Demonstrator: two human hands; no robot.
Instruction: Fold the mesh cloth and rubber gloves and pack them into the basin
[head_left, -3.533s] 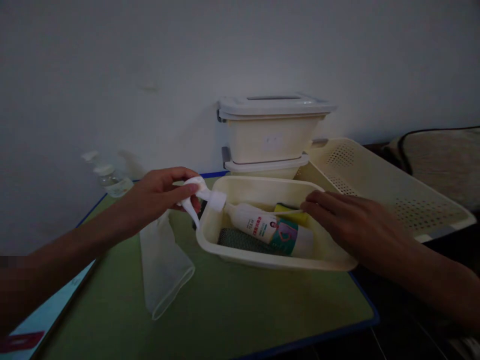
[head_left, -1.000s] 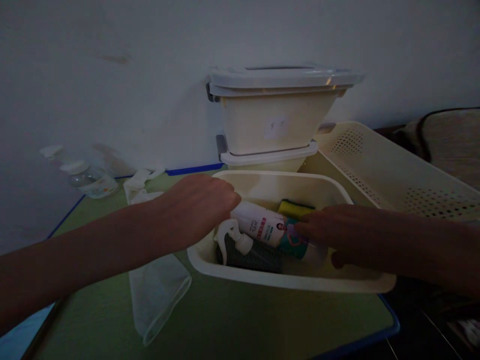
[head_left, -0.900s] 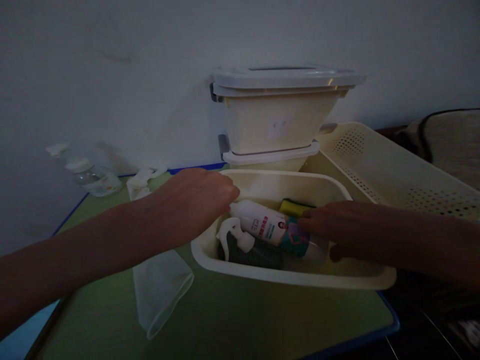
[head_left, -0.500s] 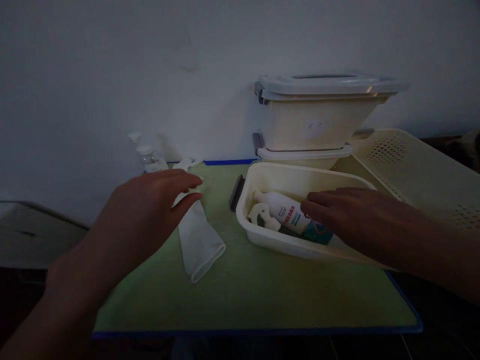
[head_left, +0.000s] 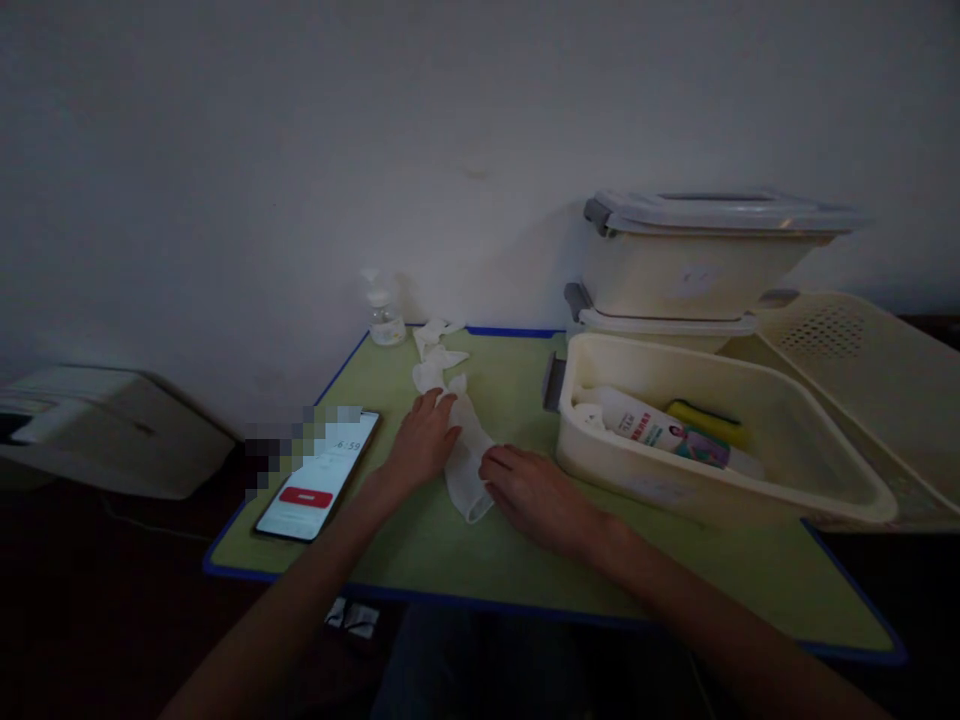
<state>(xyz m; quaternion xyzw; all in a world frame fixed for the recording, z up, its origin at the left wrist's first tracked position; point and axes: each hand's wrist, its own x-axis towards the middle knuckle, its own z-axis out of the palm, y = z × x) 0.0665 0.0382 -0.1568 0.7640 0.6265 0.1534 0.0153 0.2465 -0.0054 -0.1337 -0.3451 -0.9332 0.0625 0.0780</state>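
A white rubber glove lies on the green mat, its cuff toward me. My left hand rests on the glove's left side, fingers curled over its edge. My right hand presses the cuff end from the right with bent fingers. To the right, a cream plastic tub holds a spray bottle lying on its side and a yellow sponge.
A phone with a lit screen lies at the mat's left edge. A small clear bottle stands at the back by the wall. Two lidded bins are stacked behind the tub, a perforated basket to their right.
Both hands have left the tub and come down onto the glove. The view has pulled back and swung left, bringing the phone into sight.
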